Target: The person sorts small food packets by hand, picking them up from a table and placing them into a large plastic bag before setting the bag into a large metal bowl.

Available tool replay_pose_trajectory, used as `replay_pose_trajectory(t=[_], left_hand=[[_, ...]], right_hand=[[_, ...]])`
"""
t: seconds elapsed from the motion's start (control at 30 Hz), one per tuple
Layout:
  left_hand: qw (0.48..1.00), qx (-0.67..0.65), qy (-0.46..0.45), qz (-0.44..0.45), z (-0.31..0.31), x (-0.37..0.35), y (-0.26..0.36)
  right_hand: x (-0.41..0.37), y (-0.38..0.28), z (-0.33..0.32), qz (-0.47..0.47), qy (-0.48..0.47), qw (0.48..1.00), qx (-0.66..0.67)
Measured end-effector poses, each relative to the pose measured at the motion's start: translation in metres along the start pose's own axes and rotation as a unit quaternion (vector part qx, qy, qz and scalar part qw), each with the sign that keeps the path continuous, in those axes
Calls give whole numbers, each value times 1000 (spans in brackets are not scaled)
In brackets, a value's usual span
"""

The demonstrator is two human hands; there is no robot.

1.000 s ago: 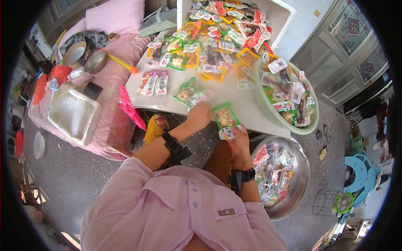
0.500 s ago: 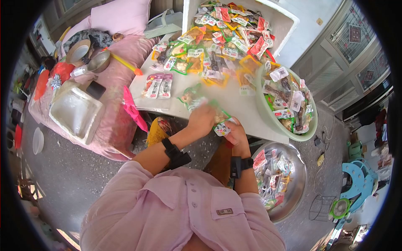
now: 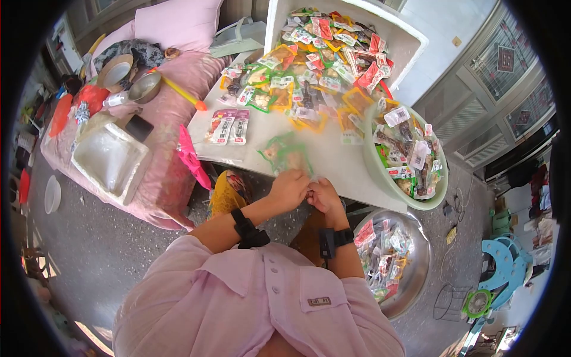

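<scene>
At the table's front edge, my left hand (image 3: 290,189) and my right hand (image 3: 324,195) meet with fingers closed. A clear, green-edged packet (image 3: 294,159) extends from the fingers over the white table (image 3: 338,169); both hands pinch its near end. Another green-edged packet (image 3: 271,149) lies just beyond, partly overlapped. To the left, two purple-and-white packets (image 3: 229,127) lie side by side. Farther back, a heap of food packets (image 3: 309,83) spreads out of a tipped white foam box (image 3: 410,37).
A pale green basin (image 3: 441,193) of packets stands on the table's right side. Below it, a metal basin (image 3: 421,271) holds more packets. At left, a pink-covered bed (image 3: 172,154) bears a foam tray (image 3: 110,157), bowls and a pink object (image 3: 191,159). A green fan (image 3: 477,302) stands at lower right.
The green-edged packet between my hands has changed from upright and printed-side visible to lying forward over the table. My right hand has moved slightly left and down, closer to my left.
</scene>
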State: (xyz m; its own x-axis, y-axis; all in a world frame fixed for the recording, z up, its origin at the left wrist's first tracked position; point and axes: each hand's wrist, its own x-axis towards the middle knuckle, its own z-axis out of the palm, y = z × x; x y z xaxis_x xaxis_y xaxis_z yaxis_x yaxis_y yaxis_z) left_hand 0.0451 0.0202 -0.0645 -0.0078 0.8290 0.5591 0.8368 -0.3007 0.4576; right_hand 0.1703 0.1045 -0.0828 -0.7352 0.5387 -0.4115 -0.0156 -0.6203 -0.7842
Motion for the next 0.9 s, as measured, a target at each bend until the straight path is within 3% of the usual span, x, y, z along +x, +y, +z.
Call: replay_pose_trajectory(t=[0.1,0.2,0.3,0.4,0.6,0.7,0.8,0.9], left_hand=[[1000,-10,11,24,-2,-3,5],[994,-23,73,75,0,0,6],[996,-8,60,66,3,2,3],[997,5,47,65,-2,5,1],[990,8,111,85,-4,6,3],[994,-21,69,84,2,3,1],[996,-26,38,82,2,1,1],[992,-22,81,92,0,-2,-3]], right_hand=[[5,8,-8,-38,54,998,2],[26,16,-10,-124,33,982,136],[36,13,19,-182,85,966,163],[54,27,10,-192,24,964,180],[35,13,29,-174,20,952,252],[34,18,32,-213,-19,958,192],[37,15,33,-147,-4,961,234],[10,-10,65,-146,5,962,230]])
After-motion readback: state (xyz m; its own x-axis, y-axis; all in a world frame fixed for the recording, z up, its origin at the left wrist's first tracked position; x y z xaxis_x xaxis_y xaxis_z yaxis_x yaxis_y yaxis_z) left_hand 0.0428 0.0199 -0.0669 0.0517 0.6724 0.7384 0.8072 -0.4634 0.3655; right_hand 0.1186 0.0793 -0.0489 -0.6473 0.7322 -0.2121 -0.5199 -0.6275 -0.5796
